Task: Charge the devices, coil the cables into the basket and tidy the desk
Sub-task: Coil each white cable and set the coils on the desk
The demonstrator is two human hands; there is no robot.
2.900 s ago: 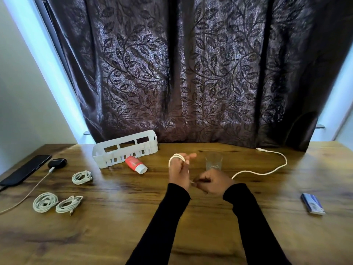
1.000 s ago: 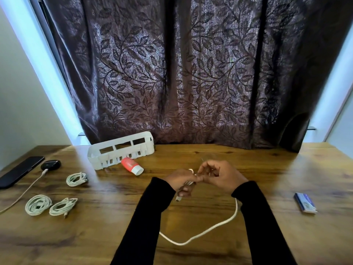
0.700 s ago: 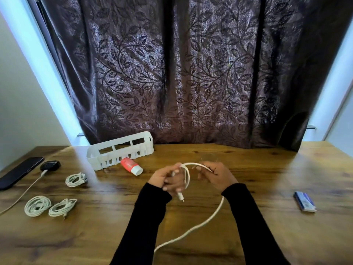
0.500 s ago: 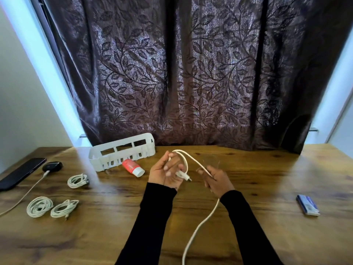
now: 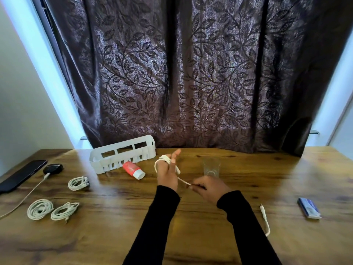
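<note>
A white cable is looped around the raised fingers of my left hand, above the desk's middle. My right hand pinches the same cable a short way from the loops. The cable's free end with its plug lies on the wood right of my right sleeve. Three coiled white cables lie at the left: one behind, two in front. A white slotted basket stands at the back, holding nothing I can see.
A dark phone and a black earbud case with a cable plugged in sit at the far left. A red tube lies by the basket. A clear glass stands behind my right hand. A small blue box lies right.
The cable's loose length has been drawn up and wound onto my left fingers. My right hand moved down and right along the cable; the free end now lies on the desk at the right.
</note>
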